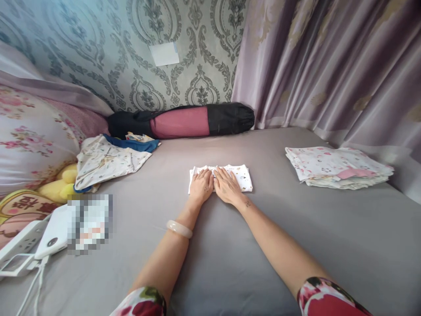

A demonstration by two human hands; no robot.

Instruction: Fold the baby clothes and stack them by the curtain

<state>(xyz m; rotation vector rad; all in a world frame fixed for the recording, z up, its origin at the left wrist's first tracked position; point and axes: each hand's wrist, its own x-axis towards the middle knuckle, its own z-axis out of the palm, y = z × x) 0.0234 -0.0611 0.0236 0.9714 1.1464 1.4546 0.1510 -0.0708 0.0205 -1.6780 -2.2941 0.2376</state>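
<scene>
A: Biggest first: what carries everything?
B: A grey-sheeted bed (pixel 283 245). Take the work as the clock's centre, with the person at six; a long black-and-pink bag (pixel 180 122) lies at eleven, along the bed's far side.
A: And the fabrics?
B: A stack of folded printed cloths (pixel 332 163) at three, well apart from the work. At nine, a loose white printed garment (pixel 112 162) lies unevenly spread. Smallest is the folded white printed cloth (pixel 244 178), a neat oblong at the centre, under the hands.
A: How is the grip?
B: Unclosed on both sides. The left hand (pixel 201 186) and right hand (pixel 226 185) lie palm down, side by side, fingers stretched out; they press the cloth from above and grasp nothing.
A: Which step, then?
B: I'd judge it to be flattening the folded layers.
A: What would the next move call for?
B: Probably a straight lift off, so the top layer isn't dragged; any carrying would need fingers slipped beneath the edges, keeping the layers together.
</scene>
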